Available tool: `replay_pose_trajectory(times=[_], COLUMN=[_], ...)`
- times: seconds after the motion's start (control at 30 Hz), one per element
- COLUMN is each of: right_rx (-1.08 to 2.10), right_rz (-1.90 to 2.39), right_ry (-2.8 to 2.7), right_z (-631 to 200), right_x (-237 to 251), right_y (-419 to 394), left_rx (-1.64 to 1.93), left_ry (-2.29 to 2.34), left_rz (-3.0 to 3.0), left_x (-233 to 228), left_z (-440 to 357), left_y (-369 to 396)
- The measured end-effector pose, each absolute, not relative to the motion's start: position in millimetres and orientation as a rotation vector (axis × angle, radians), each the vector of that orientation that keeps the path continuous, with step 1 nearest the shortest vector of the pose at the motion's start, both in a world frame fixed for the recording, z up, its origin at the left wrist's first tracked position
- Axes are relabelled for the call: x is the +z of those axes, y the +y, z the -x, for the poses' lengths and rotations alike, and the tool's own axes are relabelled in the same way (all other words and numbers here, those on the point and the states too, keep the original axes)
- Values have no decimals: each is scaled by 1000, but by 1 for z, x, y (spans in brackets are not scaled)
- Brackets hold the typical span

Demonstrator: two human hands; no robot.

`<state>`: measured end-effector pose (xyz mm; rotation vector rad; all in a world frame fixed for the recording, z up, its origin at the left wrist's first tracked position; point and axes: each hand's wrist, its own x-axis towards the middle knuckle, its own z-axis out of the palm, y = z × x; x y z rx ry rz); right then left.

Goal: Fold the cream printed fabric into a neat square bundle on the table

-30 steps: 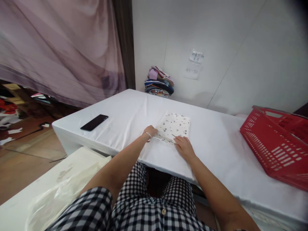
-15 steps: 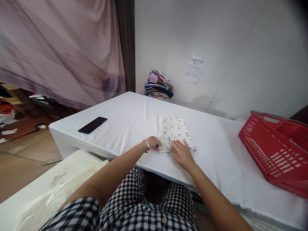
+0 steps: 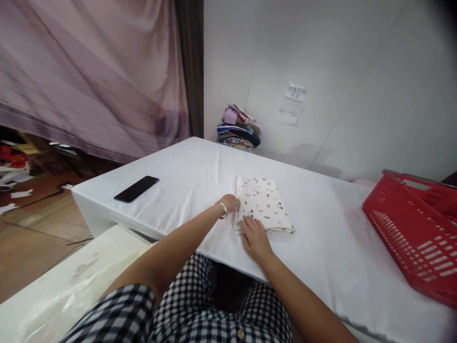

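Observation:
A folded white cloth [image 3: 266,202] with a small dark print lies on the white-covered table [image 3: 189,166] in front of me. At its left edge my left hand [image 3: 230,203], with a silver bracelet at the wrist, is closed on the border of the fabric; its fingertips are partly hidden. My right hand [image 3: 256,239] rests flat on the near left corner of the cloth, fingers stretched out. The layers at the near edge lie together, with the right corner uncovered.
A black phone [image 3: 136,188] lies on the left of the table. To the right stands a red plastic basket [image 3: 410,238]. Behind the far edge, a pile of folded fabrics [image 3: 238,131] sits by the wall. A lower white surface [image 3: 89,262] with plastic film adjoins at left.
My left hand has moved up along the cloth's left edge. My right hand has slid left from the middle of the near edge to the near left corner. The near-edge layers look flatter.

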<state>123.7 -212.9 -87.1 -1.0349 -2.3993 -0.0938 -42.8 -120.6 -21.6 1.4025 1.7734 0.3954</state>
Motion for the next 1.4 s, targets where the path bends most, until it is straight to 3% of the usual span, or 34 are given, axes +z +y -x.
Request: replay_pose_trajectory(times=[0.7, 1.4], right_rx=[278, 361], right_rz=[928, 930], right_ry=[-2311, -2273], right_z=[-127, -127], right_x=[-74, -69], right_y=[-208, -209], left_rx=[590, 524], left_ry=[2146, 2208], left_rz=[-1422, -1337], left_x=[-46, -48], left_z=[20, 20], left_y=[-40, 2])
